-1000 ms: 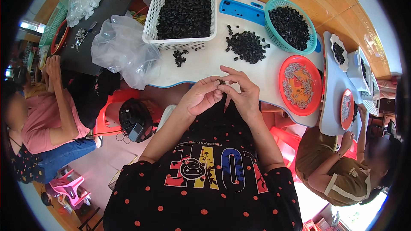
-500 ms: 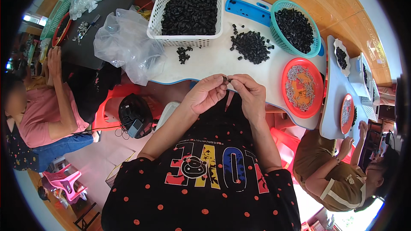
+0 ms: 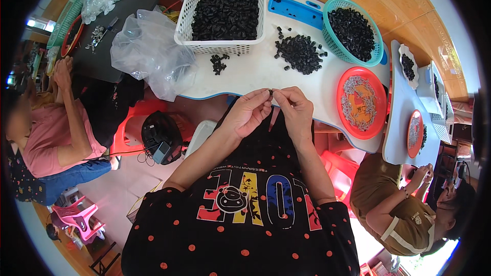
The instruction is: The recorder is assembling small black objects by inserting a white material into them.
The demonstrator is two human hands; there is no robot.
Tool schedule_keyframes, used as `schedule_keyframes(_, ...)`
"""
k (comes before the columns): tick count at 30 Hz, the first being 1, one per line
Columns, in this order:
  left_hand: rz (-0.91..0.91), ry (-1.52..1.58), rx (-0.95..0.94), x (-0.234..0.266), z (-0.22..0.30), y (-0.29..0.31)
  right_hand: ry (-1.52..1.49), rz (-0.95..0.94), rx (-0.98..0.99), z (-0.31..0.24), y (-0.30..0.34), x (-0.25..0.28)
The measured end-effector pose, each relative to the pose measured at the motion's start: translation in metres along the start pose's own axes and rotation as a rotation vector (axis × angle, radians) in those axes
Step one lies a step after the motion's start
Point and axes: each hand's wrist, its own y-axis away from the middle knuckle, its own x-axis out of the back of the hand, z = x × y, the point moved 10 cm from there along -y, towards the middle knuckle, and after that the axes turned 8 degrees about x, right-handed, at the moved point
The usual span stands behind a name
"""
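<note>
Above my lap, by the table's front edge, my two hands meet fingertip to fingertip. My left hand [image 3: 249, 113] pinches a small black plastic piece [image 3: 270, 92] between thumb and fingers. My right hand [image 3: 296, 110] is closed in a pinch against the same spot; whatever its fingertips hold is too small and hidden to name. Just beyond lies a loose pile of short black plastic pieces [image 3: 299, 54]. To the right, a red round tray [image 3: 381, 103] carries many small silvery metal bits. A smaller cluster of black pieces [image 3: 218, 64] is on the left.
A white perforated basket [image 3: 220, 49] and a teal basket [image 3: 332, 46] stand full of black pieces. Between them lies a blue tray [image 3: 291, 11]. Crumpled clear plastic bags [image 3: 151, 53] hang over the left edge. People sit left [image 3: 56, 133] and right [image 3: 394, 204] at neighbouring tables.
My hands stay joined, with the right fingers drawn slightly closer round the black piece. The person on the right has brought both hands together, away from the small red tray.
</note>
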Motion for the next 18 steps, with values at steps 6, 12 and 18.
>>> schedule_keyframes(6,0.090,-0.018,0.005,0.013,-0.004,-0.001,-0.178,0.023,-0.123,0.039,0.004,-0.003)
schedule_keyframes(12,0.178,-0.095,-0.108,0.017,0.002,0.001,-0.173,0.086,-0.106,0.041,0.009,-0.002)
schedule_keyframes(18,0.192,-0.082,-0.104,0.022,0.000,0.000,-0.055,0.024,-0.113,0.035,0.005,0.000)
